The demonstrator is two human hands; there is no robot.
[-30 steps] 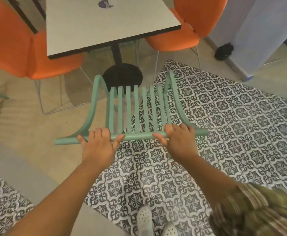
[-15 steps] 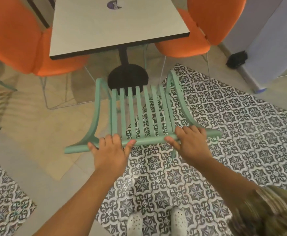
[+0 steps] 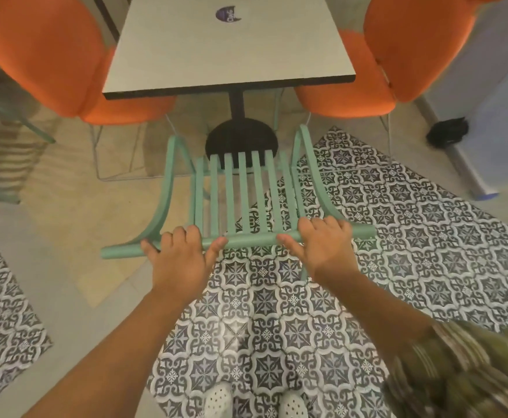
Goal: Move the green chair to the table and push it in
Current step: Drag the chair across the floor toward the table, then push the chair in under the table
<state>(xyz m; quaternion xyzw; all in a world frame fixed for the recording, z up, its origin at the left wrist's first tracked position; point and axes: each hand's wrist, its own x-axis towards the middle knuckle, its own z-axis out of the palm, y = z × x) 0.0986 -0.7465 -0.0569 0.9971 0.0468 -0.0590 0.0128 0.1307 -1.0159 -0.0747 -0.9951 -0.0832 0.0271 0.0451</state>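
**Chair lined up, push not finished**

My left hand [image 3: 178, 257] and right hand [image 3: 322, 245] are both curled shut over the top rail of the chair [image 3: 240, 197]. Ahead of my hands its seat front reaches the black base under the counter [image 3: 228, 46], though not under the top yet, so most of the carry looks done and the push remains. Compared with a second ago, the chair sits squarer and closer to the counter edge.

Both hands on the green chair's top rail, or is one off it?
Touching, both. Head view: left hand and right hand each curl fingers over the green chair top rail, thumbs on its near side.
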